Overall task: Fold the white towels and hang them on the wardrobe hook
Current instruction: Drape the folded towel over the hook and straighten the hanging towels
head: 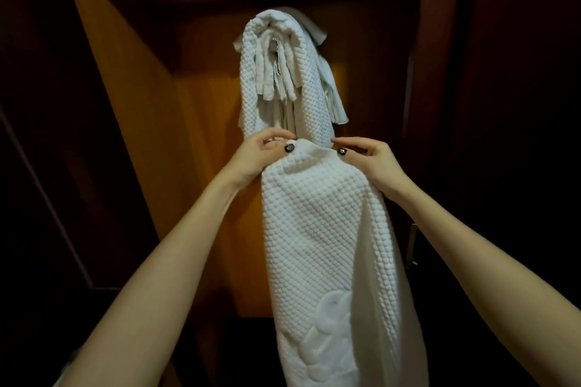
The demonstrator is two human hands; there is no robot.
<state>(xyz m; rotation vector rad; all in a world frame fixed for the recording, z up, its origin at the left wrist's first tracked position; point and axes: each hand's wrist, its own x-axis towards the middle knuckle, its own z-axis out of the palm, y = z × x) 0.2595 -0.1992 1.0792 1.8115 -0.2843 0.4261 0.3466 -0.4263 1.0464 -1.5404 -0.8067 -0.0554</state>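
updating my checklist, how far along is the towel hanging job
Done: several white towels already hang bunched together inside the wardrobe. In hand: the left hand and right hand pinch the top edge of one more folded towel, held just below that bunch. Left: lifting it up to hang with the others. Whether more towels wait out of view cannot be told.

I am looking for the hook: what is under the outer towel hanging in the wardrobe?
Under the outer towel hang several narrower white folded layers, with a small dark gap between them. The hook is covered, so it cannot be seen.
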